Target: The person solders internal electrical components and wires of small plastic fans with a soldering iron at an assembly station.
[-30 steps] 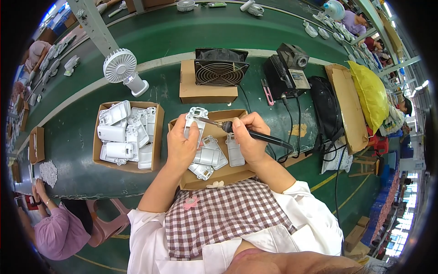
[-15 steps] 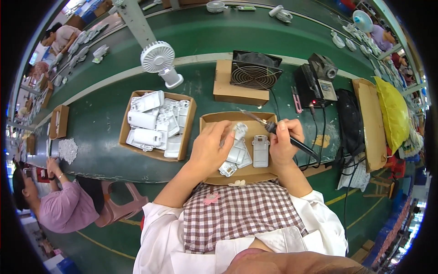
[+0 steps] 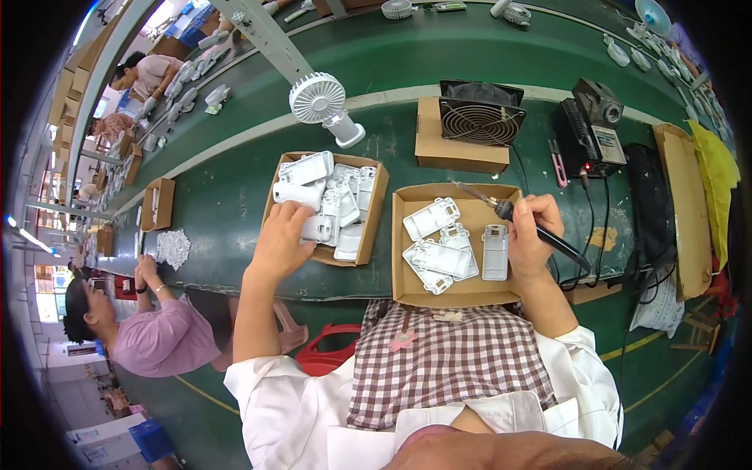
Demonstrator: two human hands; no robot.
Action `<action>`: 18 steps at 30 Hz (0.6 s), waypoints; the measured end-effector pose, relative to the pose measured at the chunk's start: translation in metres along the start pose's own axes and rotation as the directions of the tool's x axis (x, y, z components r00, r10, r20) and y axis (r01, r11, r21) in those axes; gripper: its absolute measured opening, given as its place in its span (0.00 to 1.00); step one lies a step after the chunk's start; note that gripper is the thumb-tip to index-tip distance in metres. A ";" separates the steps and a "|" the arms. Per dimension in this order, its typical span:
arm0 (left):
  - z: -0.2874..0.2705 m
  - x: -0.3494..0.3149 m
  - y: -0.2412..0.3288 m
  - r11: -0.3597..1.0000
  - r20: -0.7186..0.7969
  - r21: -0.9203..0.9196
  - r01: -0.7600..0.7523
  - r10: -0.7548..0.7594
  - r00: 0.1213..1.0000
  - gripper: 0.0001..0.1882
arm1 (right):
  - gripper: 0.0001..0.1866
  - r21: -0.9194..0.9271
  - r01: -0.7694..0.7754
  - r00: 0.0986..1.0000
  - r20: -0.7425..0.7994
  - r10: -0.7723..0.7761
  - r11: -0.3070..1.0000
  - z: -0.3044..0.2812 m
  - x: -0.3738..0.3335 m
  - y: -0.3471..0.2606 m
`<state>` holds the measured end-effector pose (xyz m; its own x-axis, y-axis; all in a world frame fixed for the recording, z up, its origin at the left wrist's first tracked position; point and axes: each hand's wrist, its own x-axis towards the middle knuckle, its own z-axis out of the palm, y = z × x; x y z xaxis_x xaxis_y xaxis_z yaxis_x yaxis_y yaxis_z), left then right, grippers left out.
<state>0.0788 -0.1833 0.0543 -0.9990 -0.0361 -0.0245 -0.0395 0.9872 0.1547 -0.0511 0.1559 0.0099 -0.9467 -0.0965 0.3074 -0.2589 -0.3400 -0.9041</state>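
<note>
My right hand is closed round the dark handle of a soldering iron, whose tip points up and left over the near cardboard box. Several white plastic housings lie in that box, some overlapping, with a single housing flat beside my right hand. To the left, my left hand reaches over the edge of a second cardboard box heaped with similar housings. Its thumb and fingers close on one white housing, partly covered by the hand.
A white desk fan stands behind the left box. Behind the near box, a black framed fan rests on a cardboard carton. A soldering station with cables and pink-handled tweezers is at right. A co-worker sits at left.
My left hand has moved from the near box to the left box and closed on a housing there. Another housing now lies in the near box. My view has shifted leftward.
</note>
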 end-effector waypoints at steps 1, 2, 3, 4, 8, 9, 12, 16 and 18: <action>-0.001 0.002 -0.001 0.999 0.031 0.046 0.000 -0.002 1.000 0.24 | 0.08 0.008 0.000 1.000 -0.002 0.000 1.000 0.000 -0.001 0.000; -0.002 0.003 -0.001 0.999 0.031 0.053 0.002 -0.004 1.000 0.24 | 0.08 -0.002 -0.007 1.000 -0.006 0.007 1.000 0.000 -0.001 0.000; -0.003 0.004 0.000 0.995 0.037 0.091 -0.029 0.025 0.999 0.24 | 0.08 -0.013 -0.012 1.000 -0.009 0.012 1.000 0.000 -0.001 0.000; -0.004 0.006 -0.001 0.990 0.044 0.129 -0.059 0.054 0.998 0.24 | 0.09 0.000 -0.017 1.000 -0.014 0.017 1.000 0.001 -0.002 -0.001; -0.008 0.004 -0.006 0.973 0.076 0.219 -0.075 0.060 0.995 0.24 | 0.08 -0.016 -0.010 1.000 0.008 0.010 1.000 -0.001 -0.002 0.004; -0.007 0.005 -0.009 0.961 0.086 0.262 -0.087 0.067 0.994 0.24 | 0.08 -0.026 -0.021 1.000 0.006 0.021 0.999 -0.002 -0.002 0.004; -0.008 0.007 -0.014 0.942 0.089 0.321 -0.100 0.075 0.993 0.23 | 0.08 -0.033 -0.040 0.999 0.002 0.040 0.999 -0.002 -0.002 0.003; -0.018 0.006 -0.017 0.977 0.005 0.211 -0.008 0.008 1.000 0.20 | 0.08 -0.014 -0.057 0.998 0.006 0.057 0.998 -0.002 -0.002 0.003; -0.019 0.012 -0.018 0.977 -0.068 -0.009 0.213 -0.213 0.975 0.19 | 0.08 -0.022 -0.047 0.999 0.008 0.047 0.999 -0.005 -0.001 0.006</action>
<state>0.0674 -0.2044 0.0702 -0.9667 -0.2558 0.0104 -0.2511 0.9554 0.1553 -0.0524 0.1590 0.0024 -0.9562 -0.1199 0.2669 -0.2184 -0.3147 -0.9237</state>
